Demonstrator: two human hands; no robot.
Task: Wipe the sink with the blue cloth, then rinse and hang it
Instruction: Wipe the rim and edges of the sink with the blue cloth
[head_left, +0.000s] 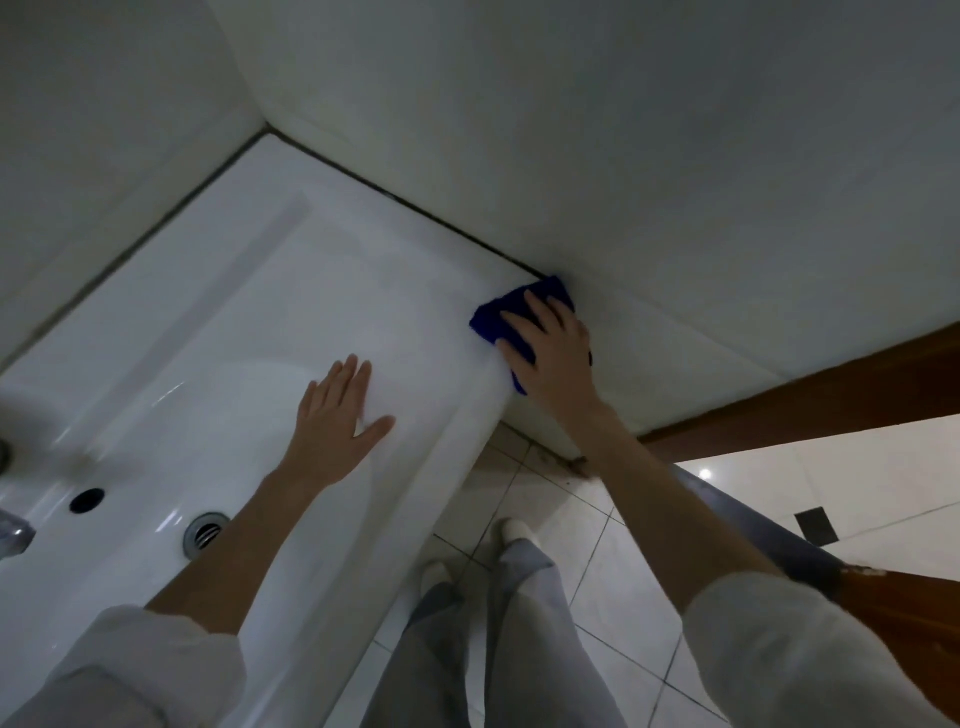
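Against the plain white wall (623, 130) stands a long, glossy white ceramic sink (218, 291), with a pale tiled floor (597, 561) below its front edge and a brown wooden door frame (831, 384) off to the right. On the flat sink top right of the basin lies the left hand (337, 410), palm down, fingers straight and together, thumb out, holding nothing. The right hand (550, 348) presses flat with spread fingers on a small folded deep-blue cloth (491, 317), which sits at the sink's far right corner, touching the wall. In the basin is a round metal drain (206, 531).
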